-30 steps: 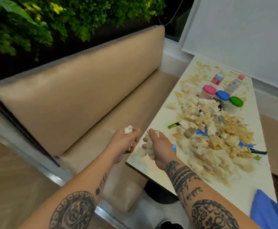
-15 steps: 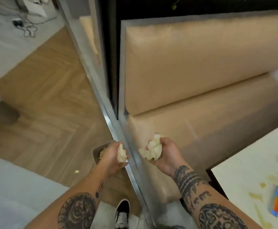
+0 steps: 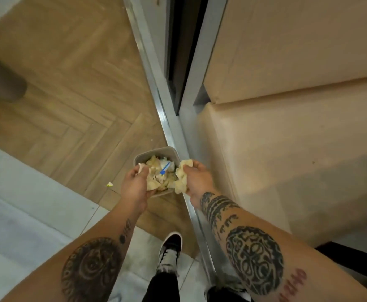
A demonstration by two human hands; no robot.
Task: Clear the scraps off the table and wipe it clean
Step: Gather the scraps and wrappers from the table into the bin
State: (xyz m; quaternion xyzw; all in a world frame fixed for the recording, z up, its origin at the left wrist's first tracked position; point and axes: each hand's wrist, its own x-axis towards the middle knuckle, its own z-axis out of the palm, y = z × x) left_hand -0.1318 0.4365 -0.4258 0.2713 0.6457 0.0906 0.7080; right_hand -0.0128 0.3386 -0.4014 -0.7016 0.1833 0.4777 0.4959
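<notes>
Hovering now over the bin (image 3: 155, 152) instead of the table, the left hand (image 3: 134, 184) and right hand (image 3: 196, 178) are clutching scraps (image 3: 181, 177), so dumping is coming next

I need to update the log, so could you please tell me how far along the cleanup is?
Done: the bin on the floor already holds scraps. In hand: the left hand and right hand each grip crumpled scraps over it. Left: dropping these, picking up one stray scrap on the floor; the table is out of view.
</notes>
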